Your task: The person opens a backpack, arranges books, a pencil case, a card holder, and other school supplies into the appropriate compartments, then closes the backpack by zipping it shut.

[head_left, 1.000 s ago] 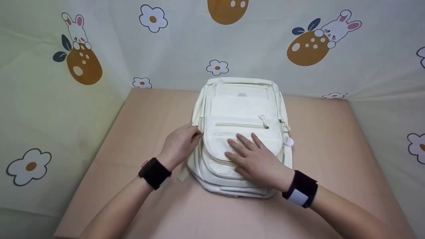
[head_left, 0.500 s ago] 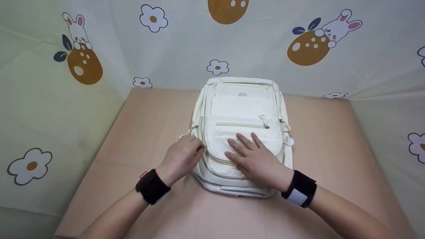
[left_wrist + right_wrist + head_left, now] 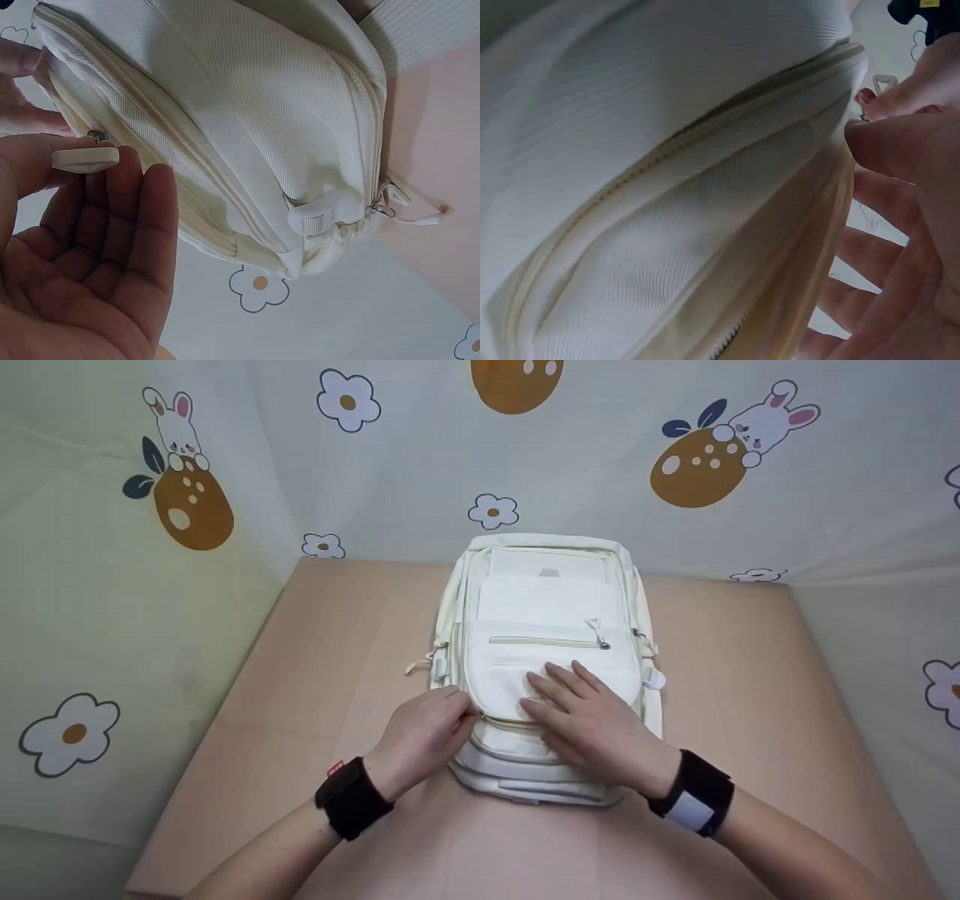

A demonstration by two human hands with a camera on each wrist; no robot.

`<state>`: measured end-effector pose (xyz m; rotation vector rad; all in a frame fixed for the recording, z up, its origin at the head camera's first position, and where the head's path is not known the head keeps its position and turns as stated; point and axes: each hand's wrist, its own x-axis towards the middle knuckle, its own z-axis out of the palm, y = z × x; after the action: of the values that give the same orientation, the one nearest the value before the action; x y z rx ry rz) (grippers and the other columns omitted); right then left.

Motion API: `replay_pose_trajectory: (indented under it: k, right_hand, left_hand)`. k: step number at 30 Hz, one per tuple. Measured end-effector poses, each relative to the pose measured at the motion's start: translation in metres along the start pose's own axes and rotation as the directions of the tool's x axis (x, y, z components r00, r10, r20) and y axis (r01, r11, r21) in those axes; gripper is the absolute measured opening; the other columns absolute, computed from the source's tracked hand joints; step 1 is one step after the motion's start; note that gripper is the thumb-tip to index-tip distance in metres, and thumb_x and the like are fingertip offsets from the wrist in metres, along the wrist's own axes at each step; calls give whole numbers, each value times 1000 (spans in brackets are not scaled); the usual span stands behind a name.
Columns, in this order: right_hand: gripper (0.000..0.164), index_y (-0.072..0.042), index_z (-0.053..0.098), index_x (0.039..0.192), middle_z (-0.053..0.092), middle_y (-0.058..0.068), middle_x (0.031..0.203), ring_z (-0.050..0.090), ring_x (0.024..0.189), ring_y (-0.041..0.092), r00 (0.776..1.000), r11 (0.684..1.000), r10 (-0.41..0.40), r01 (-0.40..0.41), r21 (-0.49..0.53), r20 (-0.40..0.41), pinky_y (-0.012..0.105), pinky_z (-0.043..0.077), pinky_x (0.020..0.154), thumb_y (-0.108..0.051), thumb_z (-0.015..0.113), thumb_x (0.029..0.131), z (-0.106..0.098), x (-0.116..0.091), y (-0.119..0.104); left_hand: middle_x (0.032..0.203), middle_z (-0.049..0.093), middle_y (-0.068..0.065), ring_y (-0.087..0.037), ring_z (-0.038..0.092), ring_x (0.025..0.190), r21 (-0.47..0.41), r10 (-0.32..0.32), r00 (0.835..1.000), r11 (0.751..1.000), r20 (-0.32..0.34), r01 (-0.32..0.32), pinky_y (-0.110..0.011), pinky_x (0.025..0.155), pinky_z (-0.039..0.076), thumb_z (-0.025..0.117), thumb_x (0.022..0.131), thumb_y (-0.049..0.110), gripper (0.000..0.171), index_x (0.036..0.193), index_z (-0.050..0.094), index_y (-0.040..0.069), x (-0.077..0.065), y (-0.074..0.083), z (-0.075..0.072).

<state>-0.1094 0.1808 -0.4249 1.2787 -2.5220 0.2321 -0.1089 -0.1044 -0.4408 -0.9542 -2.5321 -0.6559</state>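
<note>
A white backpack (image 3: 551, 600) lies front side up on the table, its top toward the back wall. My left hand (image 3: 427, 731) is at the left lower curve of the front pocket, pinching a cream zipper pull (image 3: 86, 159) between thumb and index finger. The metal slider (image 3: 97, 136) shows just beyond the pull. Flat on the pocket's lower front rests my right hand (image 3: 596, 724), fingers straight and spread. In the right wrist view, zipper teeth (image 3: 727, 337) show along a parted edge of the pocket beneath that hand.
A small horizontal zipper (image 3: 547, 641) crosses the pack's front above my right hand. Cords (image 3: 420, 664) and buckles hang at the pack's sides. The pinkish table (image 3: 750, 720) extends around it, enclosed by patterned cloth walls (image 3: 390, 480).
My left hand has moved down the pocket's left edge and round toward its lower curve with the zipper pull. My right hand has shifted slightly right, still on the pocket.
</note>
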Motion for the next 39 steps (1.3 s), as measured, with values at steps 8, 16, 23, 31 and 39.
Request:
replay_pose_trajectory:
  k: [8,16,23,31,39]
  right_hand:
    - [23,-8,74,111,69,10,116,62,112,32,973,1000,-16,18,5,-230,48,46,101,-12,73,88,-14,-36,18]
    - [19,-13,74,103,67,3,102,61,97,24,961,999,31,-26,23,-273,42,50,82,-9,78,85,-4,-60,33]
    - [4,-11,73,95,66,3,97,60,92,25,966,999,33,-38,-12,-258,43,49,79,-12,70,93,8,-59,36]
    - [4,-9,67,90,63,4,92,57,89,27,972,993,72,-92,-80,-224,43,46,78,-9,70,92,15,-57,33]
    - [5,-10,67,90,63,3,90,57,87,26,968,992,80,-101,-81,-237,43,46,76,-10,65,94,17,-56,31]
  left_hand:
    - [76,55,9,-8,49,69,-47,-32,999,998,12,32,-26,58,45,75,90,7,13,86,66,16,-1,-2,-1]
    - [77,58,9,-8,51,68,-68,-100,994,992,52,103,-26,59,45,78,89,9,14,86,65,15,-2,-2,-3]
    - [74,55,11,-8,49,66,-71,-137,987,987,89,144,-26,57,43,77,89,12,16,83,63,16,-1,2,-2]
    - [73,57,11,-5,52,64,-81,-110,990,990,94,117,-23,55,43,75,89,13,10,83,68,17,3,15,4]
    - [72,64,9,-5,57,62,-48,1,999,999,43,1,-23,53,48,74,88,11,7,83,71,16,13,33,19]
